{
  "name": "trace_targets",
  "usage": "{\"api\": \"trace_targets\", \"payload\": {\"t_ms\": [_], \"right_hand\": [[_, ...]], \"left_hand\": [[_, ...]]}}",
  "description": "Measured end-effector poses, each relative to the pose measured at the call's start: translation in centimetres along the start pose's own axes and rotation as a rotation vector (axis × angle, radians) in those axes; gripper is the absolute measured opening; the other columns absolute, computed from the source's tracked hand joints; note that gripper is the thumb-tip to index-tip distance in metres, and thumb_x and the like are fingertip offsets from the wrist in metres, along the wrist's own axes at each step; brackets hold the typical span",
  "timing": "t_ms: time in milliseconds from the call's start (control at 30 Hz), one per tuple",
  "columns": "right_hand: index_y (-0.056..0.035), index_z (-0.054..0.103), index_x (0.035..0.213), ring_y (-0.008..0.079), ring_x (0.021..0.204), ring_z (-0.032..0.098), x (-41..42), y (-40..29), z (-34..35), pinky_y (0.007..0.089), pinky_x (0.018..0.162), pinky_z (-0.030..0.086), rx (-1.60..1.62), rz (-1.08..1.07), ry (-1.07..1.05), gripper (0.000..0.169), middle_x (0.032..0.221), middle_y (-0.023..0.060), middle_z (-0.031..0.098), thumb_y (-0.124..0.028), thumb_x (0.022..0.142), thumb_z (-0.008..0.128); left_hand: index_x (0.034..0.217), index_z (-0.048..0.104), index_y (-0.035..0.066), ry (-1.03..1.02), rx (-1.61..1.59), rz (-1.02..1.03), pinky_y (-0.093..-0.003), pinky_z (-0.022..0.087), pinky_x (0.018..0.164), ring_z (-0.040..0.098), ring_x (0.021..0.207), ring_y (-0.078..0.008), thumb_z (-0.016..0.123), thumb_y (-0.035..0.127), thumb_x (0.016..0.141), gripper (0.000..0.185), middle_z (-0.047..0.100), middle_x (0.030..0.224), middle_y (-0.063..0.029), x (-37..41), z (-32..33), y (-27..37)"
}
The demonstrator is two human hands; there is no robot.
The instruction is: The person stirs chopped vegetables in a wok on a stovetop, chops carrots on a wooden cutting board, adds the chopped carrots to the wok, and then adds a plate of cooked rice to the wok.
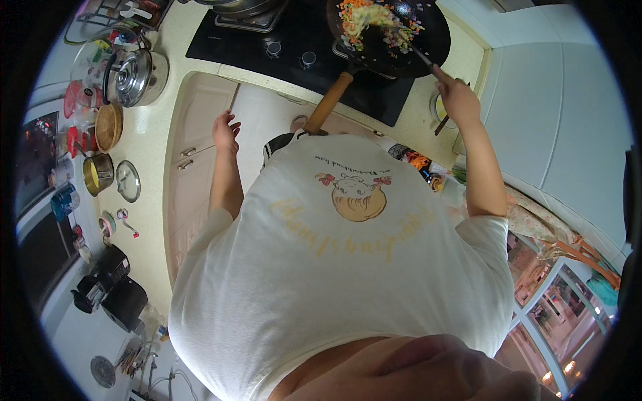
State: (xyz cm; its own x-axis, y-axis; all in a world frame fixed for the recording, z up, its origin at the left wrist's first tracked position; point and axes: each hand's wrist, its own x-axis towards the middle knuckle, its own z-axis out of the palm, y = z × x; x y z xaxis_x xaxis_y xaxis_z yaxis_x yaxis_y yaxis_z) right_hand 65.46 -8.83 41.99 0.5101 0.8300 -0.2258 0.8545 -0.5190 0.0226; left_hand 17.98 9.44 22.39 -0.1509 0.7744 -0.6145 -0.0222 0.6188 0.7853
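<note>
My right hand [459, 100] is closed round the handle of a cooking utensil [424, 56], whose far end is among the food in a dark wok [426, 30]. Chopped vegetables in orange, green and purple lie in the wok with a pale yellow mass [368, 20], perhaps egg. The wok sits on the right side of a black glass hob [296, 65], its wooden handle [328, 103] pointing toward my body. My left hand [226, 131] hangs empty to the left, fingers loosely curled and apart, before the cabinet doors.
Right of the hob, chopsticks [441, 125] rest across a bowl [437, 106]. Another pan [246, 7] is on the left burner. Along the left counter stand a steel kettle [135, 80], a wicker basket [109, 128], a small saucepan [99, 174] and a glass lid [128, 181].
</note>
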Motion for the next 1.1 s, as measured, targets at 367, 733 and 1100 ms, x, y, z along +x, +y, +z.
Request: {"api": "trace_targets", "payload": {"t_ms": [367, 733, 1100], "right_hand": [[-0.0373, 0.050, 0.127, 0.0302, 0.069, 0.062, 4.5, 0.6, 1.1, 0.0411, 0.058, 0.050, -0.060, -0.037, 0.281, 0.036, 0.081, 0.0111, 0.060, -0.034, 0.091, 0.048], [-0.0322, 0.057, 0.121, 0.0310, 0.083, 0.063, -1.4, 2.9, -8.9, 0.0429, 0.068, 0.050, -0.102, -0.059, -0.016, 0.033, 0.090, 0.0161, 0.065, -0.025, 0.089, 0.052], [-0.0263, 0.062, 0.117, 0.0249, 0.069, 0.063, 3.2, 0.8, -1.7, 0.0376, 0.064, 0.050, -0.031, 0.024, 0.114, 0.029, 0.077, 0.0126, 0.064, -0.032, 0.091, 0.050]], "left_hand": [[0.115, 0.056, 0.011, -0.048, 0.059, 0.017, -0.0315, 0.043, 0.070, 0.057, 0.076, -0.0197, 0.045, 0.030, 0.087, 0.036, 0.057, 0.108, -0.0091, 0.5, 0.0, 0.6], [0.115, 0.056, 0.010, -0.044, 0.139, 0.079, -0.0293, 0.043, 0.067, 0.058, 0.074, -0.0185, 0.048, 0.028, 0.086, 0.035, 0.060, 0.105, -0.0084, -0.1, -1.7, -1.4], [0.104, 0.060, 0.011, -0.047, 0.138, 0.110, -0.0281, 0.043, 0.064, 0.056, 0.070, -0.0143, 0.051, 0.028, 0.088, 0.026, 0.061, 0.093, -0.0036, -1.2, -2.1, -2.9]]}}
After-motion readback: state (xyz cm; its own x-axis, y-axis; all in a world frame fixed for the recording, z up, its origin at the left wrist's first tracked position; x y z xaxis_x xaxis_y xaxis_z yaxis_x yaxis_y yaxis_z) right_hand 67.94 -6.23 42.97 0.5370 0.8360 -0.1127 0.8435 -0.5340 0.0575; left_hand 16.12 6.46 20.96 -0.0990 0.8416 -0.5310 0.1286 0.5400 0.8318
